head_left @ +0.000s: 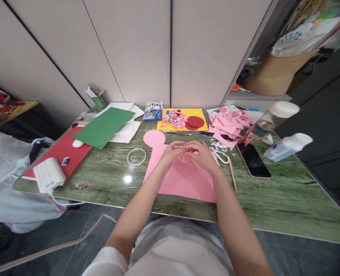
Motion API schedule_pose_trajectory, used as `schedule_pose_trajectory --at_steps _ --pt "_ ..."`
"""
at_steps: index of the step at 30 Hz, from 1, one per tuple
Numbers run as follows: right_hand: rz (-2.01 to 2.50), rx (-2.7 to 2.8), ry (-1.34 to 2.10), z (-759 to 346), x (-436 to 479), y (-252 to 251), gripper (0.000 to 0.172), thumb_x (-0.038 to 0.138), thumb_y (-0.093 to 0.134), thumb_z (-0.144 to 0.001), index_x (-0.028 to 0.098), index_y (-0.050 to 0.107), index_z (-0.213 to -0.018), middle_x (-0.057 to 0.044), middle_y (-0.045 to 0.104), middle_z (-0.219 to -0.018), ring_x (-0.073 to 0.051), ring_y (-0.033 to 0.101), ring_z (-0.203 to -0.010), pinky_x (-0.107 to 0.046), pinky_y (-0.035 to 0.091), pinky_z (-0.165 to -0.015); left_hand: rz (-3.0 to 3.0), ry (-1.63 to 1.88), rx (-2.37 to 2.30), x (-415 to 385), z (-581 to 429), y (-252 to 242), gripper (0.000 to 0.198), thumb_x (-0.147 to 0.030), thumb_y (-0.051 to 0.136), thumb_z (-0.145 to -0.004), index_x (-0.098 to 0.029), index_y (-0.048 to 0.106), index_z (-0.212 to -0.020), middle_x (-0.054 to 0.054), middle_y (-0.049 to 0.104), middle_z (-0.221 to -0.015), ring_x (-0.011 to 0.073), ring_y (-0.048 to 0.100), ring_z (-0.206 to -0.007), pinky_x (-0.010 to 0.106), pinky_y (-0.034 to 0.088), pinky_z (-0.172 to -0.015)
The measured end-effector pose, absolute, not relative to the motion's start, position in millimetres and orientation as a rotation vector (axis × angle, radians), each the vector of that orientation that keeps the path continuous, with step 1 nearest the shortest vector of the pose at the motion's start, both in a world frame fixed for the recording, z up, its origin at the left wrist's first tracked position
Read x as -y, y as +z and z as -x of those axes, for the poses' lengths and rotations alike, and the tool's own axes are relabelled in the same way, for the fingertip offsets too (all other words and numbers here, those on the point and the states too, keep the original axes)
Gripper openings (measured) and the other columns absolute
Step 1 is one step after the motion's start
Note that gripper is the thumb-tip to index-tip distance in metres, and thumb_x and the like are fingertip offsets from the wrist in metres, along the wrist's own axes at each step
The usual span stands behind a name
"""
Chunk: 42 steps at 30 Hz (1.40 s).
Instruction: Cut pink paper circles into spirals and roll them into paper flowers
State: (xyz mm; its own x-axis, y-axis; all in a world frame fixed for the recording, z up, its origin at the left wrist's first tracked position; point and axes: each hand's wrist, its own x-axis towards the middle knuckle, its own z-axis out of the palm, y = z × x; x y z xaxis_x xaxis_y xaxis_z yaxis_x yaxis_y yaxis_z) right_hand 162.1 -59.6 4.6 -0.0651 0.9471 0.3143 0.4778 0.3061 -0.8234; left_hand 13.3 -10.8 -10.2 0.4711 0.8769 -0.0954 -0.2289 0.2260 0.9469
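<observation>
Both my hands meet over a large pink paper sheet (187,184) in the middle of the table. My left hand (172,153) has its fingers curled around the near side of a small clear, ring-shaped thing (183,158). From the other side my right hand (200,153) grips the same thing, fingertips close to the left ones. Its exact kind is hard to make out against the pink. A pink paper circle (154,138) overlaps the sheet's upper left corner. Left of the sheet lies a white ring (128,158). White-handled scissors (222,156) rest beside my right hand.
Behind are a yellow sheet (162,125) with pompoms and dark red circles (195,121), and a pile of pink paper pieces (229,124). To the right are a phone (254,160) and bottles (287,147); to the left, green paper (104,128) and a power bank (49,175).
</observation>
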Motion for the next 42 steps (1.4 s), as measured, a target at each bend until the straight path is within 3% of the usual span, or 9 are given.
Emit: schedule_pose_trajectory --at_steps 4,11,18,25,33,36,42 --pt "1.315 1.695 0.654 -159.8 58.5 3.6 0.015 0.021 0.058 -0.078 0.024 0.069 -0.088 -0.006 0.061 -0.099 -0.018 0.058 -0.089 -0.032 0.047 -0.072 -1.105 0.873 -0.765 11.7 -13.9 -8.3 0.034 -0.016 0.064 -0.061 -0.015 0.058 -0.094 0.001 0.065 -0.072 0.0132 0.059 -0.065 0.026 0.042 -0.066" --pt "1.346 1.598 0.558 -157.1 56.6 2.2 0.005 0.016 0.061 -0.070 0.020 0.063 -0.073 -0.003 0.057 -0.089 -0.016 0.056 -0.080 -0.030 0.045 -0.069 -1.117 0.872 -0.722 12.0 -18.6 -17.1 0.035 -0.016 0.063 -0.061 -0.016 0.058 -0.096 0.003 0.067 -0.073 0.0138 0.059 -0.067 0.026 0.042 -0.066" --pt "1.363 1.589 0.523 -156.0 56.6 0.1 0.008 0.014 0.060 -0.067 0.020 0.055 -0.070 0.000 0.053 -0.080 -0.013 0.052 -0.069 -0.028 0.043 -0.064 -1.078 0.840 -0.690 14.6 -20.0 -16.6 0.036 -0.017 0.067 -0.061 -0.015 0.059 -0.096 0.003 0.066 -0.071 0.0123 0.059 -0.068 0.023 0.040 -0.066" --pt "1.366 1.594 0.556 -159.9 58.4 0.8 0.006 0.018 0.061 -0.070 0.020 0.060 -0.075 -0.001 0.055 -0.082 -0.014 0.054 -0.071 -0.029 0.044 -0.066 -1.063 0.841 -0.706 14.5 -17.5 -12.6 0.036 -0.017 0.064 -0.062 -0.016 0.058 -0.097 0.001 0.064 -0.065 0.0114 0.057 -0.058 0.024 0.039 -0.063" --pt "1.314 1.697 0.679 -162.2 59.5 3.9 0.016 0.017 0.059 -0.074 0.022 0.067 -0.087 -0.004 0.059 -0.092 -0.015 0.057 -0.078 -0.030 0.046 -0.070 -1.094 0.849 -0.693 10.7 -15.9 -15.2 0.033 -0.013 0.059 -0.061 -0.016 0.060 -0.094 -0.002 0.060 -0.059 0.0103 0.053 -0.056 0.023 0.038 -0.059" --pt "1.322 1.713 0.654 -160.8 58.8 4.3 0.017 0.014 0.059 -0.074 0.022 0.068 -0.086 -0.004 0.059 -0.093 -0.016 0.057 -0.085 -0.031 0.046 -0.073 -1.109 0.847 -0.704 11.4 -15.6 -14.8 0.034 -0.012 0.059 -0.061 -0.017 0.060 -0.095 -0.002 0.060 -0.060 0.0101 0.053 -0.057 0.023 0.038 -0.060" --pt "1.366 1.631 0.568 -159.6 58.1 4.4 0.006 0.020 0.062 -0.072 0.021 0.066 -0.076 -0.003 0.058 -0.088 -0.016 0.056 -0.080 -0.031 0.045 -0.070 -1.118 0.843 -0.728 13.1 -16.1 -14.9 0.035 -0.018 0.064 -0.062 -0.017 0.060 -0.096 0.001 0.065 -0.069 0.0105 0.055 -0.063 0.021 0.036 -0.060"
